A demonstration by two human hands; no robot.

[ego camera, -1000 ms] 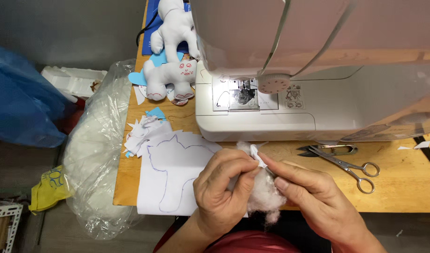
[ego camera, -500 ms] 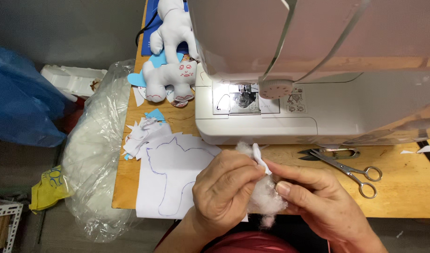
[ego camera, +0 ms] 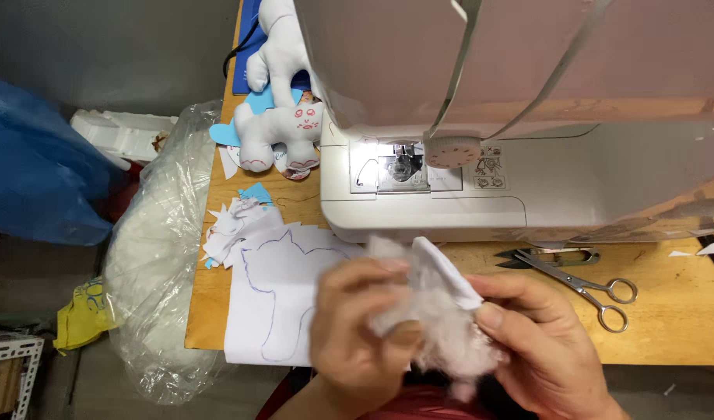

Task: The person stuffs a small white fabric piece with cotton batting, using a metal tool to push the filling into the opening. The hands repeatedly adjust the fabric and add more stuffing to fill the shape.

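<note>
Above the worktop's near edge, the left hand [ego camera: 357,342] pinches a tuft of white fluffy stuffing [ego camera: 442,330] against the small white fabric piece [ego camera: 446,272] gripped by the right hand [ego camera: 543,350]. Stuffing is best fed in small wads, the opening kept spread.

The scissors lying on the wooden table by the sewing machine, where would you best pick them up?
Take the scissors by the two ring handles, coming from above at their right-hand end. They lie flat on the wooden table, rings toward the lower right with bare wood around them, while the blade tips point left toward the small thread snips, so that end is crowded and sharp.
</note>
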